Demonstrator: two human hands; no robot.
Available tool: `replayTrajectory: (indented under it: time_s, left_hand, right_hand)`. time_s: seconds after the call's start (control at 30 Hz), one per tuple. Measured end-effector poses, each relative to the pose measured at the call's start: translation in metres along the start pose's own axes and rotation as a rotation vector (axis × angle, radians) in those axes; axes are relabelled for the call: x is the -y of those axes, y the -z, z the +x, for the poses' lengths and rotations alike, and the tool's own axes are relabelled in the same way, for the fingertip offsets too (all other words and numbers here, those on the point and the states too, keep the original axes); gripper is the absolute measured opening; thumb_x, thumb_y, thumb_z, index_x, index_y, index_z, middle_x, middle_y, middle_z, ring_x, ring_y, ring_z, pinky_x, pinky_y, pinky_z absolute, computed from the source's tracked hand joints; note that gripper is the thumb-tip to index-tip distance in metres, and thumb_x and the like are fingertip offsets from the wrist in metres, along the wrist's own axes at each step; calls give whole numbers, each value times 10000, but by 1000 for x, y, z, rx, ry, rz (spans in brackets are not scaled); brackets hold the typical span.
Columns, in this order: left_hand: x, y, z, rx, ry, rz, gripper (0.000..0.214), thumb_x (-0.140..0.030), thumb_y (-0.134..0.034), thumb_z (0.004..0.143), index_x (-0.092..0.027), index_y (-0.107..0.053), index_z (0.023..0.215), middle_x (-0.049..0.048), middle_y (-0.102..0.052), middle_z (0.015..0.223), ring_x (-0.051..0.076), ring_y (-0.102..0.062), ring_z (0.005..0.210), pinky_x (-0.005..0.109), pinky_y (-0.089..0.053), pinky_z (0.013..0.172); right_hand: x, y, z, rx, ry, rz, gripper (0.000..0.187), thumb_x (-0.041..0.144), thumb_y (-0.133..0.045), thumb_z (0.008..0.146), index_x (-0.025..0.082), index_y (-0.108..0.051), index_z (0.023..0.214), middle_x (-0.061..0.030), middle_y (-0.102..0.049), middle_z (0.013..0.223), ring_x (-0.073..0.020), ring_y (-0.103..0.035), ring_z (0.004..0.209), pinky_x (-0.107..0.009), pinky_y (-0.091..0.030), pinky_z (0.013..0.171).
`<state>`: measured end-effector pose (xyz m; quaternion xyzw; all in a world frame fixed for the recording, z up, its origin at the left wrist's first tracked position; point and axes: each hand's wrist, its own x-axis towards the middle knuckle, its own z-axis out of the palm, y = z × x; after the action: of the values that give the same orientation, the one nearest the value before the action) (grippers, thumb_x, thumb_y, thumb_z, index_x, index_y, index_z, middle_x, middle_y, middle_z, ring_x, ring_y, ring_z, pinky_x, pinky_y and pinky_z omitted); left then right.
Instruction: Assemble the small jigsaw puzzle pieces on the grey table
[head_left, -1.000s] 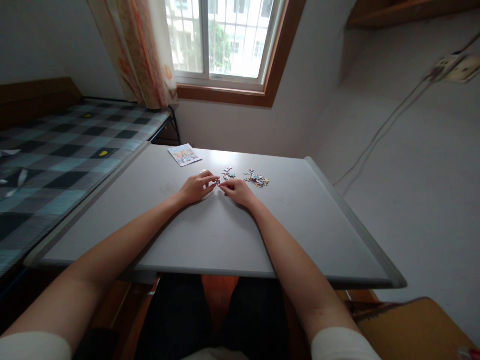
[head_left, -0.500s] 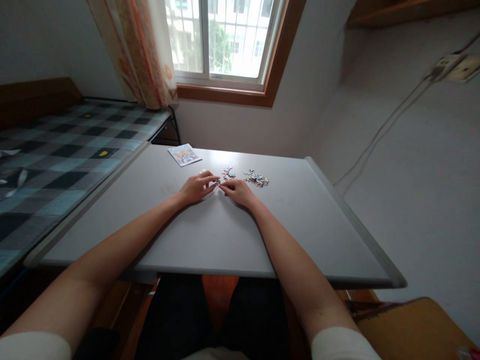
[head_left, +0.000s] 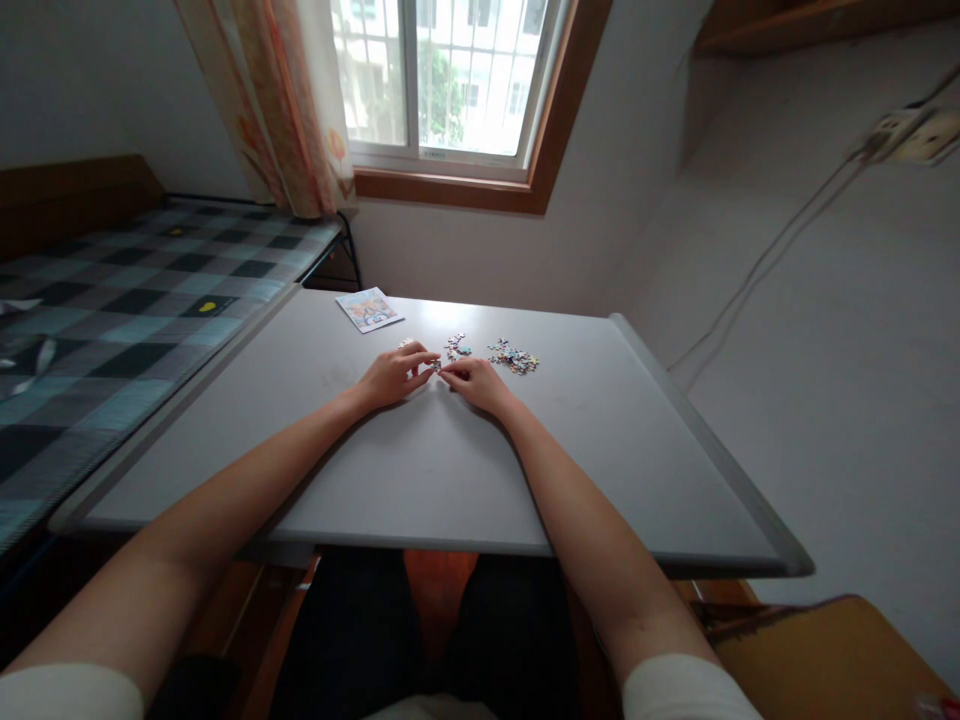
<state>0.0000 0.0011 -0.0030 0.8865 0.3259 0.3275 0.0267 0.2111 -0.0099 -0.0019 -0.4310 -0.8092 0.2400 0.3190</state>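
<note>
On the table (head_left: 435, 480), hands (head_left: 390, 377) pinch puzzle pieces (head_left: 436, 367), their long axis unclear.

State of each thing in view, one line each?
Left hand, fingers bent, pinching puzzle bit
Right hand, pinching same puzzle bit
Puzzle bit, held; single or joined, too small to tell
Larger puzzle pile, loose, spread out
Smaller puzzle cluster, joined or loose unclear
Picture card, flat, picture up
Curtain, drawn aside
Cable, plugged in
</note>
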Motion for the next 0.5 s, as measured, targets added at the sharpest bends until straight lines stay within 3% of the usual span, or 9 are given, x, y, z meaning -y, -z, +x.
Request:
replayTrajectory:
  time_s: [0.5]
  left_hand:
    - [2,-2,-1,8,19,-3,287,-346,-517,919,-210,-675,1116,50,-642,990,73,-594,625,200,-481,602]
  right_hand:
    - [3,1,0,6,-18,9,184,234,-604,866,171,-777,867,-6,-663,619,-101,-551,590,-204,-379,613]
